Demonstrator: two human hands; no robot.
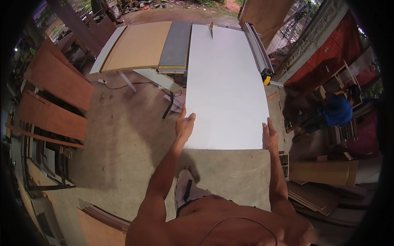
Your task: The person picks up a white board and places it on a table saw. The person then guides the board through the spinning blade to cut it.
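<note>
White panel (225,90) first: it lies straight ahead of both hands, flat, its long axis running near to far and its near end reaching past the table toward the body. From my remote seat, I judge that line against the blade (212,31) to be what counts; the blade stands far off, closer to the panel's left edge, so the left hand (185,127) is nearer its line. That hand grips the left edge, thumb on top, other fingers partly hidden. I see the right hand (270,137) at the right edge by the near corner, fingers pointing far; whether it clasps, I cannot tell. Farther along that side runs the fence (256,49), just beside the panel. Left of the panel is the grey table (174,45), then a tan board (137,43).
</note>
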